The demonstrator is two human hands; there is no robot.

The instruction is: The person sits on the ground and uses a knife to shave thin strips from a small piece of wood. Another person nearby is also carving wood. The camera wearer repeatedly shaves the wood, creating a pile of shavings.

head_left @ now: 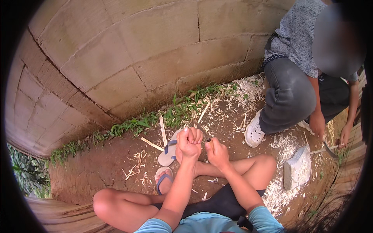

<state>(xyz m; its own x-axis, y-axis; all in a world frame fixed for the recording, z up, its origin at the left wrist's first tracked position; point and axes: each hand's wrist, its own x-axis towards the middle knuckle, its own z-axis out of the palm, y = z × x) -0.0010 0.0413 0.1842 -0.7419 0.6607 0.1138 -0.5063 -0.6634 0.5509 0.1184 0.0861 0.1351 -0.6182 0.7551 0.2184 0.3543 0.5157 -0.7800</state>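
Fists close together, knife in right

Left hand is fisted beside the curled right hand

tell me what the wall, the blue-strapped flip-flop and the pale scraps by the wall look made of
Wall: probably concrete block, matte, with visible joints.
Flip-flop: likely foam or rubber, dull, with a smooth-looking pale sole.
Scraps: probably wood or bamboo, dry-looking, in thin shavings; which one is unclear.
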